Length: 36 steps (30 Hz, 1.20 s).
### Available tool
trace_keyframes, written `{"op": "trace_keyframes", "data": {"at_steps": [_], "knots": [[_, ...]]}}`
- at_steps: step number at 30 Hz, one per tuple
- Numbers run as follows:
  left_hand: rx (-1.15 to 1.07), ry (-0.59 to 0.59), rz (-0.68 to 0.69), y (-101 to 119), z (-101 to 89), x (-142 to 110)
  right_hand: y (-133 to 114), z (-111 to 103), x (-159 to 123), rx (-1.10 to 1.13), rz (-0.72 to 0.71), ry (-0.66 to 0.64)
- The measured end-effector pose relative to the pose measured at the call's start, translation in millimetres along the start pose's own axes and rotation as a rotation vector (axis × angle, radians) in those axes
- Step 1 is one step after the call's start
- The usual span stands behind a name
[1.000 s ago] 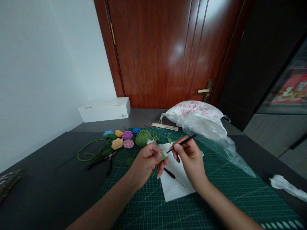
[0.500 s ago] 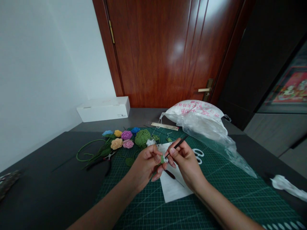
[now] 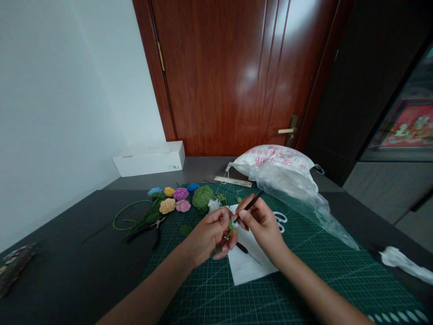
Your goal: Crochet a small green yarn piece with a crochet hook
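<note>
Over the middle of the cutting mat, my left hand (image 3: 214,232) pinches a small green crocheted piece (image 3: 231,225) with a bit of white in it. My right hand (image 3: 259,221) grips a slim black-handled tool (image 3: 253,200) like a pen, its tip meeting the white part; the tip's kind is too small to tell. Beneath both hands lies a white sheet of paper (image 3: 252,268). A dark-handled thin tool (image 3: 242,248) rests on it. White-handled scissors (image 3: 280,220) sit just right of my right hand, their blades hidden.
Several crocheted flowers (image 3: 168,206) on green stems lie left, near pliers (image 3: 157,223). Behind them are a green yarn ball (image 3: 203,197) and white fluff (image 3: 214,206). A white plastic bag (image 3: 280,163), a ruler (image 3: 233,181) and a white box (image 3: 149,159) stand toward the back.
The view has shifted slightly. My left hand has turned the green piece a little, and the black-handled tool stays at it in my right hand.
</note>
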<state>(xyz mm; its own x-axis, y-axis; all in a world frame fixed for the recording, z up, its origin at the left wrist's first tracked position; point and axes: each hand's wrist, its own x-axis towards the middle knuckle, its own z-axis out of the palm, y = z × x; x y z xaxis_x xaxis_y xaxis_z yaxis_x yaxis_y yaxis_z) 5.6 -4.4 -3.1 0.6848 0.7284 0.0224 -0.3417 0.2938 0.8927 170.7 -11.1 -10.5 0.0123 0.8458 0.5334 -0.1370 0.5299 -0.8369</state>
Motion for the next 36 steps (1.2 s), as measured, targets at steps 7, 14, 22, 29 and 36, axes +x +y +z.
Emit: {"op": "trace_keyframes", "data": {"at_steps": [7,14,22,29,36], "knots": [[-0.123,-0.022,-0.041,10.3,-4.1,-1.9,-12.0,-6.2,4.8,0.036,-0.025,0.052],[-0.194,0.035,-0.004,8.7,-3.1,0.0,-15.2,-8.1,5.1,0.063,-0.017,0.131],[-0.221,0.055,-0.030,8.4,1.3,-1.6,-8.0,1.3,-0.5,0.127,0.067,0.199],[-0.234,0.066,-0.036,3.5,0.1,-1.8,-7.4,3.3,-4.8,0.013,0.011,0.184],[-0.250,0.072,-0.034,1.4,0.5,-0.7,-11.0,-0.2,-12.6,-0.365,-0.327,0.120]]}}
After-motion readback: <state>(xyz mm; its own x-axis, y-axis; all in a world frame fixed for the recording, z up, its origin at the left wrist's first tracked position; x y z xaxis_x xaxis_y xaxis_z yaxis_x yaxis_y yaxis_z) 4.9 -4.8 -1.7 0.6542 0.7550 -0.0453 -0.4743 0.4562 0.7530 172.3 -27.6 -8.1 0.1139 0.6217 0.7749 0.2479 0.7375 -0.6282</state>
